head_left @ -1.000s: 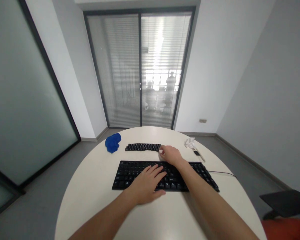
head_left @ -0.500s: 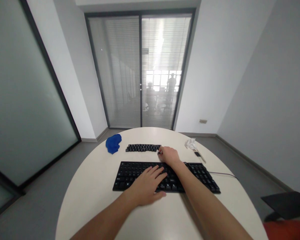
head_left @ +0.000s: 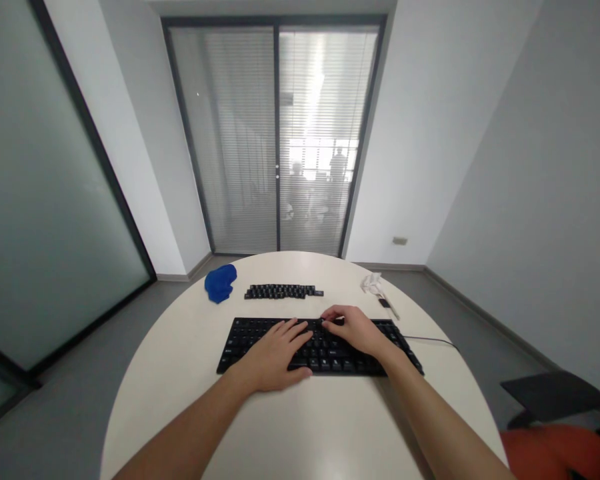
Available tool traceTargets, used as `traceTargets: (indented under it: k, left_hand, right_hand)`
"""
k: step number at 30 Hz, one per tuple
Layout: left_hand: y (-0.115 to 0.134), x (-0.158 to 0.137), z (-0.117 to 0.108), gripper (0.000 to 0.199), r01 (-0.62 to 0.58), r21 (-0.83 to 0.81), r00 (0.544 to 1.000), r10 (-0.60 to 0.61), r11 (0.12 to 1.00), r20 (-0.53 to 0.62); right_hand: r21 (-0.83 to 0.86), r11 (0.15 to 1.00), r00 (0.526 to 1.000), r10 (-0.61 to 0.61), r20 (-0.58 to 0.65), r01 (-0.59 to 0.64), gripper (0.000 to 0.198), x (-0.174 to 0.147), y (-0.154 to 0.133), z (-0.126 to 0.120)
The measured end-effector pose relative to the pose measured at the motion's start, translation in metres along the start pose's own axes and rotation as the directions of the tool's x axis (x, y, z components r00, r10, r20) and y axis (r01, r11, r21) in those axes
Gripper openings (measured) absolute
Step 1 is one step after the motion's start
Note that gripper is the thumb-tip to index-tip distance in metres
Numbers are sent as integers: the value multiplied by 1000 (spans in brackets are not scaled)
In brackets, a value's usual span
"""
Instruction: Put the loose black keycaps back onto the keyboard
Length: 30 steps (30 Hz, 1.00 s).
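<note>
Nearest on the round white table (head_left: 300, 433), the black keyboard (head_left: 240, 343) lies square to the person, and everything else is placed from it. The left hand (head_left: 273, 353) lies flat on the keyboard's middle rows, fingers spread and relaxed, acting as a brace. The right hand (head_left: 357, 330) hovers over the keyboard's upper centre, its thumb and forefinger drawn together in a pinch at the top row; whether a keycap sits between the fingertips is too small to tell. Seating a cap there would go best with it held level over its socket and pushed straight down while the left palm keeps the board from sliding. Just beyond the keyboard's far edge lies a row of loose keycaps (head_left: 283, 291), apart from both hands. Left of that row sits a blue cloth (head_left: 220, 283); beyond the keyboard's right end lie a crumpled tissue (head_left: 371, 283) and a small tool (head_left: 386, 306).
</note>
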State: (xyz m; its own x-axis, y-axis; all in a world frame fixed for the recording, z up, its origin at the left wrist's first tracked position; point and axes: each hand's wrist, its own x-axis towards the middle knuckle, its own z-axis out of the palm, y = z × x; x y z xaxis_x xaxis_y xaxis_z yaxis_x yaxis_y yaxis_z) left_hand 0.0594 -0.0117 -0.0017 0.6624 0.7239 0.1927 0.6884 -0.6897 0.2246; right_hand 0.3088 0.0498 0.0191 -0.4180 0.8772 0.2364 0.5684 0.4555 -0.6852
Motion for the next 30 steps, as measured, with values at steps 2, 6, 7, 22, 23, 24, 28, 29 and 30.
traceTargets:
  k: [2,6,7,22,23,24,28,29,30]
  left_hand:
    - [1,0,-1,73,5,2,1000,-5,1000,7]
    - [4,-1,-5,74,10,2,1000,-10,1000,23]
    - [4,-1,-6,75,9,1,1000,-9,1000,26]
    - [19,6,2,73,74,38,993,-70,997,-93]
    - [20,6,3,73,78,40,992,-73,996,-103]
    - [20,7,4,73,81,41,991,-76,996,-111]
    - [21,7,6,73,88,41,990,-83,995,-118]
    - [22,7,6,73,89,41,990,-84,995,-113]
    - [22,7,6,73,90,41,990,-85,995,-109]
  right_hand:
    - [39,999,998,-29,47,27,20,-7,-1,-2]
    - [40,999,994,-33,101,29,19,-12,-2,-3]
    - [41,999,994,-32,106,27,19,-12,-2,-3]
    - [-46,995,990,-85,115,90,17,-10,1,-2]
    - [-52,994,990,-86,113,92,16,-10,2,-1]
    - [-54,994,990,-88,114,94,16,-10,2,-1]
    - [-75,992,989,-92,115,101,15,-10,1,-1]
    - [-83,992,990,-88,112,97,15,-10,1,-1]
    - [-86,992,990,-83,111,93,14,-10,0,-2]
